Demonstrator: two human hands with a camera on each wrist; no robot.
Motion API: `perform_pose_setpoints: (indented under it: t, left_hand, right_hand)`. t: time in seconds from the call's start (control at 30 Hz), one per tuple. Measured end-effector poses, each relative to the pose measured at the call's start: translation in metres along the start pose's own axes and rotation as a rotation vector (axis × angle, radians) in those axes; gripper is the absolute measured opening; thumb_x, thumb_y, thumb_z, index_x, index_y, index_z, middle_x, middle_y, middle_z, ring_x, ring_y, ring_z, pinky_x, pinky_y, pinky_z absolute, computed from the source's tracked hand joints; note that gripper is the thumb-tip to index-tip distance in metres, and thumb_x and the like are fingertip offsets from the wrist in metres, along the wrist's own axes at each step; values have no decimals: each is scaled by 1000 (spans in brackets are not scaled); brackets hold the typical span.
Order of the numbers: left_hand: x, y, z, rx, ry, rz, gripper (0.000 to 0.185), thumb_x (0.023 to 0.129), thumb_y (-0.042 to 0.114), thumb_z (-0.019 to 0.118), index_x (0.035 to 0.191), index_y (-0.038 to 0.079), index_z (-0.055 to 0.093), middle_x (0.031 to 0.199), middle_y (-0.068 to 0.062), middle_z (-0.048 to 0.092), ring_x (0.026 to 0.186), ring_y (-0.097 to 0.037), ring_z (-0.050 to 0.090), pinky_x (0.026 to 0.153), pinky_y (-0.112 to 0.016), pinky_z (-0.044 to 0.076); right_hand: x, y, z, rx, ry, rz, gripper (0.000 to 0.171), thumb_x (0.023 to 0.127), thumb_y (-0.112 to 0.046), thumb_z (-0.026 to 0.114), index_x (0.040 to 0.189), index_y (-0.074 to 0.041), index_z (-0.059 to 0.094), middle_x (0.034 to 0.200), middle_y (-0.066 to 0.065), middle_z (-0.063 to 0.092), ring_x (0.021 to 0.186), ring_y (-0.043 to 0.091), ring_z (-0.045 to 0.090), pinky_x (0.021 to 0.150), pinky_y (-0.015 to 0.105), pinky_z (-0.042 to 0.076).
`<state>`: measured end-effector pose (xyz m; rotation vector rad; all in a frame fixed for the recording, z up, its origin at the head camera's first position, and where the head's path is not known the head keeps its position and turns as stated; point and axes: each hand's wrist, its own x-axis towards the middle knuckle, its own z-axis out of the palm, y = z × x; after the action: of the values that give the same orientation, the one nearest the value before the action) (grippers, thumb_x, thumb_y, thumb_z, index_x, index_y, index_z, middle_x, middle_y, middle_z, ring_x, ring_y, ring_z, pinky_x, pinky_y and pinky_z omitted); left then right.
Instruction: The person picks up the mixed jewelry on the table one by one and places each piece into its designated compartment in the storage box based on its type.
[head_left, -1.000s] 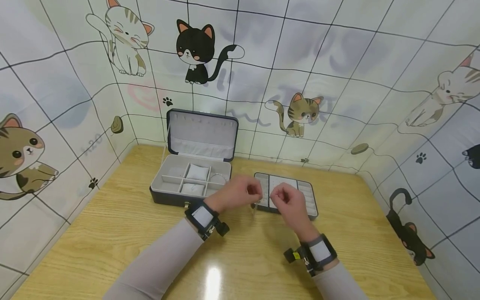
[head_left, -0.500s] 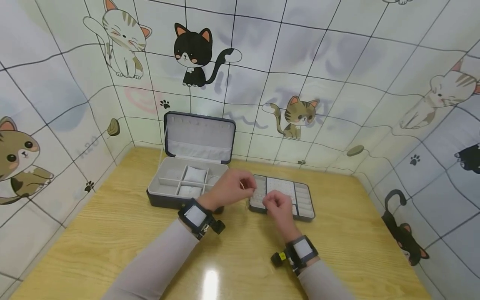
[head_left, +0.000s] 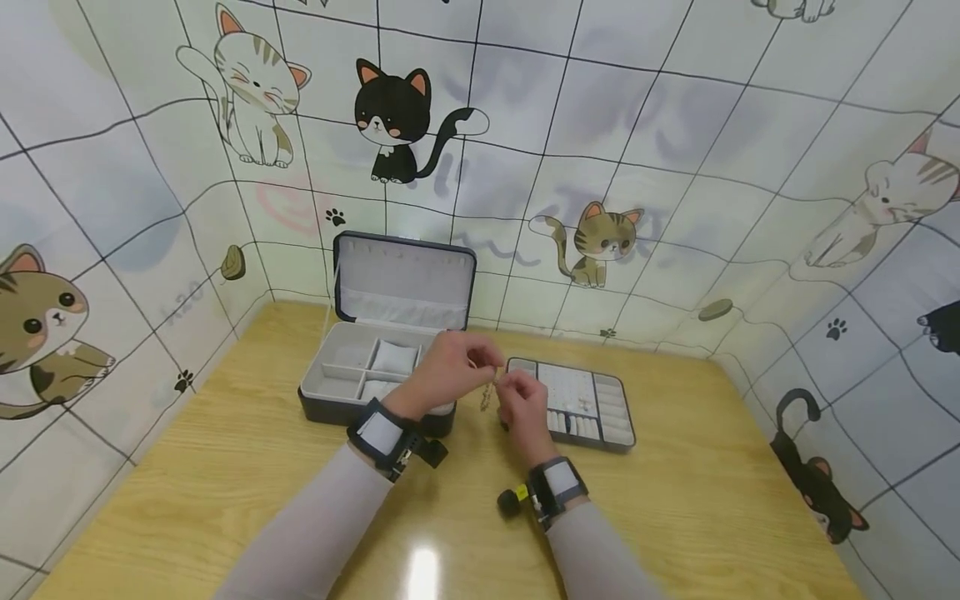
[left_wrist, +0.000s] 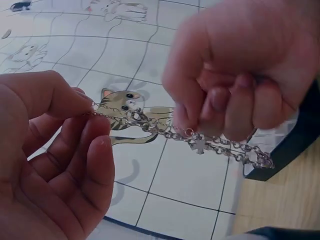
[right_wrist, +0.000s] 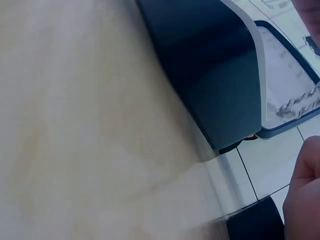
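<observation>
A thin silver chain with a small cross charm is stretched in the air between both hands. My left hand holds one part of it in curled fingers. My right hand pinches the other end between thumb and forefinger. In the head view the chain hangs between the hands, above the table and in front of the open jewellery box. In the right wrist view the chain shows at the right edge, beyond the box's dark side.
The dark box has a raised lid and grey compartments with white cushions. A flat grey insert tray with ring rolls lies to its right on the wooden table. Cat-patterned walls close in the back and sides.
My right hand has moved left, off the tray, and now meets my left hand. Both hands sit slightly higher, nearer the box, with the chain drawn between them.
</observation>
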<state>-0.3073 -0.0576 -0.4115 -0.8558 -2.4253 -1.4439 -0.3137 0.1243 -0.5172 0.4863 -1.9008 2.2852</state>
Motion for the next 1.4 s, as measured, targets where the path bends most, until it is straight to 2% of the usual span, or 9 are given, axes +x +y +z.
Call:
perform_pose_setpoints:
  t: [0.3,0.47,0.53,0.67,0.77,0.93,1.07,1.23,1.4]
  left_hand:
    - [1,0,-17,-26,38,-48,13,90,5,73,100,6,80,93,-4,77,84,-15,67,79,-34,59]
    - [1,0,-28,-11,89,-79,16,89,2,69,99,8,80,94,-4,78,85,-16,69,81,-35,61]
    - [0,-1,-33,1,108,-97,15,90,3,69,98,11,80,93,-3,78,85,-15,69,81,-35,61]
    - [-3,-5,-43,4,130,-135,15,92,6,69,99,14,80,97,-3,78,87,-15,69,83,-35,61]
    - [-7,-7,-52,-1,170,-157,16,91,6,70,99,14,81,99,-6,79,88,-17,70,82,-37,60]
    - [-8,-10,-60,-14,225,-151,15,91,7,70,98,14,81,97,-5,79,87,-19,70,77,-36,60]
    - [-5,-13,-60,-32,237,-143,14,91,7,69,98,12,80,96,-4,79,87,-18,70,78,-33,59]
    - [-3,-14,-61,-24,247,-135,15,91,5,69,97,12,80,96,-3,78,87,-18,70,82,-36,60]
    - [-3,-18,-64,-1,248,-146,16,91,4,68,98,12,80,95,-4,78,86,-17,69,82,-35,60]
  right_hand:
    - [31,5,22,83,31,117,20,97,1,51,97,-13,65,65,-5,43,49,9,37,45,22,30]
    - [53,1,32,296,96,167,24,97,2,48,112,-11,62,81,-6,47,58,6,38,49,19,31]
    - [61,1,35,291,119,149,27,96,1,49,118,-8,61,90,-5,49,64,7,40,53,19,33]
    - [72,6,38,-52,131,92,32,96,-4,57,127,-5,65,112,3,61,83,14,54,66,22,44]
    - [77,16,38,-315,70,70,37,98,-7,61,135,-8,66,134,9,64,98,21,63,73,26,52]
    - [90,25,35,-586,-95,-40,54,98,-9,63,151,-19,56,156,11,52,121,33,64,89,42,60]
    - [102,25,30,-811,-194,-124,69,99,-13,65,163,-23,41,166,12,41,138,37,57,110,52,53]
    - [110,23,36,-951,-239,-160,71,100,-13,65,165,-13,35,166,19,42,151,38,46,124,53,40]
    - [112,22,53,-994,-172,-147,70,96,-5,66,161,-8,40,159,23,49,146,40,51,120,54,44]
